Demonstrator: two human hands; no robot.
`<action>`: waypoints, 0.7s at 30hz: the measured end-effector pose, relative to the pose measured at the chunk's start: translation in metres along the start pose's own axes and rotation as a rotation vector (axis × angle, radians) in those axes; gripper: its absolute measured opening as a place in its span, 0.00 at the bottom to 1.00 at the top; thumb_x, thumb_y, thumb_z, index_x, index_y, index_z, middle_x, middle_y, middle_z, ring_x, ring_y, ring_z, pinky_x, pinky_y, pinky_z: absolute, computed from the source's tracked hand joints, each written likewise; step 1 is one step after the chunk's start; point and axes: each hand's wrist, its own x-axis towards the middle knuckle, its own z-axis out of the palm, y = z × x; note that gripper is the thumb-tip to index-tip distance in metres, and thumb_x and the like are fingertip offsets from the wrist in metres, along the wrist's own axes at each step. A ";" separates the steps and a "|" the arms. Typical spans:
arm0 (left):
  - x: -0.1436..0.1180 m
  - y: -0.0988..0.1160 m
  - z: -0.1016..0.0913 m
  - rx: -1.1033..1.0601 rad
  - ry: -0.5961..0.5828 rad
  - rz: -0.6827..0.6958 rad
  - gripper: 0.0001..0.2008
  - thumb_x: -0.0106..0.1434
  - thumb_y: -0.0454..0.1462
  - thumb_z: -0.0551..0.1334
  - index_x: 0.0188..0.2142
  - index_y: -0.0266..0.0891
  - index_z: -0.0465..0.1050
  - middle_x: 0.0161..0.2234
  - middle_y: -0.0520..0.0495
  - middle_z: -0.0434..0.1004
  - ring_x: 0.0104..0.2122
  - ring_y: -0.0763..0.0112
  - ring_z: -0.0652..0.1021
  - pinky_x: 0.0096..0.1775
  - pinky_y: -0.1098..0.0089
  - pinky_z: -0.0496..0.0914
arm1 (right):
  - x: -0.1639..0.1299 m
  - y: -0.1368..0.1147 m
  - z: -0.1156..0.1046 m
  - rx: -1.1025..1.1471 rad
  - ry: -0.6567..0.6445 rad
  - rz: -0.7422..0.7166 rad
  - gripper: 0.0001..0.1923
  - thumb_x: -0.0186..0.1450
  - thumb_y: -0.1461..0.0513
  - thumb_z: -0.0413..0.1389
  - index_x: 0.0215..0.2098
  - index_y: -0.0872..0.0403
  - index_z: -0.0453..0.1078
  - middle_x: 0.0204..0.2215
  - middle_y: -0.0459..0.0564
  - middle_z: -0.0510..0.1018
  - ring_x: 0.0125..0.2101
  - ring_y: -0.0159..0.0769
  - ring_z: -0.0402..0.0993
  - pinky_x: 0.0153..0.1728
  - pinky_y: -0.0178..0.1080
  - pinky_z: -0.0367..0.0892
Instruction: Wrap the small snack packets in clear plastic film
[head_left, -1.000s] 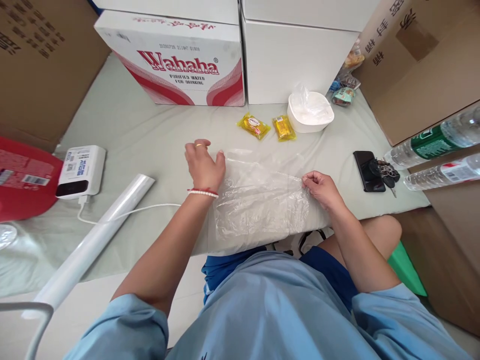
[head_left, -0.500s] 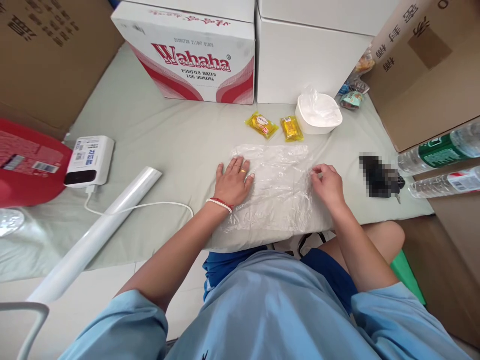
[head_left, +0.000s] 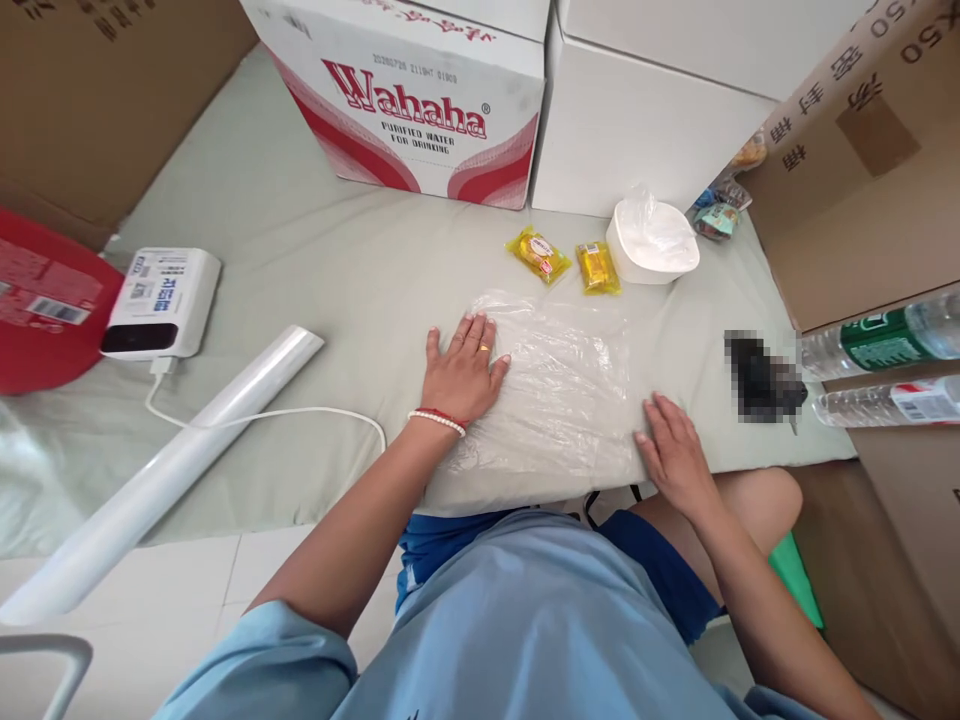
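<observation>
A clear, wrinkled plastic bag (head_left: 559,385) lies spread flat on the cloth-covered table (head_left: 360,260) in front of me. My left hand (head_left: 463,372) rests on the bag's left edge, palm down with its fingers spread. Just off the bag's right edge, my right hand (head_left: 675,450) lies open on the cloth, holding nothing. Beyond the bag are two yellow-wrapped snack packets (head_left: 538,254) and a white plastic bowl (head_left: 641,268) with a crumpled clear bag (head_left: 654,230) inside.
A Wahaha water carton (head_left: 420,120) and a white box (head_left: 637,120) stand at the back. On the left lie a white roll (head_left: 187,460), a white device (head_left: 166,300) with a cable and a red container (head_left: 52,310). Water bottles (head_left: 885,340) lie at right.
My right hand has let go of the bag's right edge and moved toward me, its fingers opening onto the cloth. The bag lies flatter. My left hand stays on its left edge.
</observation>
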 end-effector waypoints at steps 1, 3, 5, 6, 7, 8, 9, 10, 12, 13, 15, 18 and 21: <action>0.000 0.000 0.000 -0.003 0.000 0.000 0.33 0.75 0.49 0.43 0.74 0.40 0.49 0.75 0.41 0.49 0.74 0.55 0.53 0.70 0.38 0.37 | 0.007 0.006 -0.006 0.010 0.042 0.036 0.30 0.76 0.50 0.46 0.71 0.56 0.59 0.68 0.68 0.63 0.68 0.58 0.60 0.65 0.64 0.60; 0.001 0.000 0.000 -0.009 0.001 0.004 0.33 0.75 0.49 0.42 0.75 0.40 0.49 0.75 0.40 0.49 0.74 0.55 0.53 0.70 0.38 0.37 | 0.032 0.008 -0.019 0.059 0.094 0.076 0.30 0.75 0.49 0.47 0.68 0.58 0.62 0.63 0.69 0.69 0.62 0.58 0.67 0.61 0.61 0.66; 0.001 -0.001 0.000 -0.013 0.002 0.007 0.33 0.75 0.49 0.42 0.75 0.40 0.48 0.75 0.40 0.49 0.74 0.54 0.53 0.70 0.37 0.37 | 0.069 -0.003 -0.028 0.131 0.084 0.067 0.28 0.75 0.49 0.47 0.67 0.55 0.64 0.56 0.66 0.74 0.55 0.54 0.74 0.56 0.57 0.71; 0.001 -0.001 0.000 -0.013 0.002 0.008 0.33 0.75 0.49 0.42 0.75 0.40 0.48 0.75 0.40 0.49 0.74 0.54 0.53 0.70 0.37 0.37 | 0.092 -0.011 -0.030 0.164 0.066 0.044 0.27 0.75 0.50 0.47 0.66 0.53 0.64 0.54 0.63 0.76 0.51 0.52 0.75 0.54 0.56 0.73; 0.001 -0.001 0.000 -0.012 0.000 0.008 0.33 0.75 0.49 0.42 0.75 0.40 0.48 0.75 0.40 0.49 0.74 0.54 0.53 0.70 0.37 0.37 | 0.117 -0.022 -0.029 0.178 0.057 0.011 0.26 0.75 0.50 0.48 0.65 0.53 0.65 0.53 0.62 0.77 0.51 0.51 0.75 0.53 0.55 0.73; 0.001 -0.001 0.000 -0.010 -0.002 0.008 0.33 0.75 0.49 0.42 0.75 0.40 0.48 0.75 0.40 0.49 0.74 0.54 0.53 0.70 0.37 0.37 | 0.144 -0.033 -0.025 0.168 0.061 -0.032 0.25 0.74 0.51 0.48 0.65 0.53 0.65 0.53 0.62 0.77 0.51 0.52 0.74 0.54 0.55 0.72; 0.001 -0.001 0.000 -0.007 -0.004 0.007 0.33 0.75 0.49 0.42 0.75 0.40 0.48 0.75 0.40 0.49 0.74 0.54 0.53 0.70 0.37 0.37 | 0.170 -0.045 -0.020 0.147 0.064 -0.079 0.25 0.74 0.52 0.50 0.65 0.55 0.65 0.54 0.62 0.76 0.54 0.53 0.72 0.56 0.55 0.70; 0.001 -0.001 -0.001 -0.005 -0.004 0.007 0.33 0.75 0.49 0.43 0.75 0.41 0.48 0.75 0.40 0.49 0.74 0.54 0.53 0.70 0.37 0.37 | 0.197 -0.056 -0.013 0.121 0.067 -0.122 0.26 0.73 0.53 0.51 0.65 0.56 0.64 0.57 0.63 0.74 0.57 0.54 0.69 0.59 0.56 0.67; 0.001 -0.001 -0.001 -0.003 -0.002 0.009 0.32 0.75 0.49 0.43 0.75 0.41 0.49 0.75 0.40 0.49 0.74 0.54 0.53 0.70 0.38 0.37 | 0.244 -0.077 0.003 0.060 0.057 -0.180 0.31 0.70 0.55 0.56 0.68 0.59 0.62 0.64 0.64 0.67 0.63 0.57 0.62 0.64 0.57 0.60; 0.001 0.000 -0.001 -0.003 -0.001 0.010 0.32 0.75 0.49 0.43 0.75 0.42 0.49 0.75 0.41 0.49 0.74 0.54 0.53 0.70 0.37 0.38 | 0.264 -0.086 0.011 0.037 0.033 -0.188 0.32 0.69 0.56 0.58 0.68 0.60 0.61 0.65 0.65 0.66 0.64 0.58 0.60 0.65 0.57 0.59; 0.001 0.000 -0.002 -0.005 0.000 0.009 0.32 0.75 0.49 0.43 0.75 0.42 0.49 0.75 0.41 0.49 0.74 0.54 0.53 0.70 0.38 0.38 | 0.294 -0.097 0.020 0.003 -0.010 -0.163 0.29 0.72 0.59 0.54 0.67 0.63 0.62 0.65 0.66 0.65 0.63 0.57 0.61 0.63 0.54 0.60; 0.001 0.000 -0.003 -0.013 0.000 0.003 0.32 0.75 0.49 0.44 0.74 0.42 0.50 0.75 0.41 0.49 0.74 0.54 0.54 0.70 0.38 0.38 | 0.310 -0.101 0.016 0.028 0.010 -0.032 0.22 0.75 0.63 0.46 0.63 0.63 0.66 0.55 0.64 0.73 0.57 0.52 0.69 0.58 0.51 0.64; 0.001 0.000 -0.003 -0.023 0.001 0.006 0.32 0.75 0.49 0.44 0.74 0.41 0.50 0.75 0.41 0.49 0.74 0.55 0.54 0.70 0.38 0.37 | 0.290 -0.096 -0.008 0.311 0.111 0.072 0.19 0.74 0.56 0.51 0.58 0.57 0.70 0.43 0.56 0.79 0.44 0.47 0.77 0.47 0.47 0.72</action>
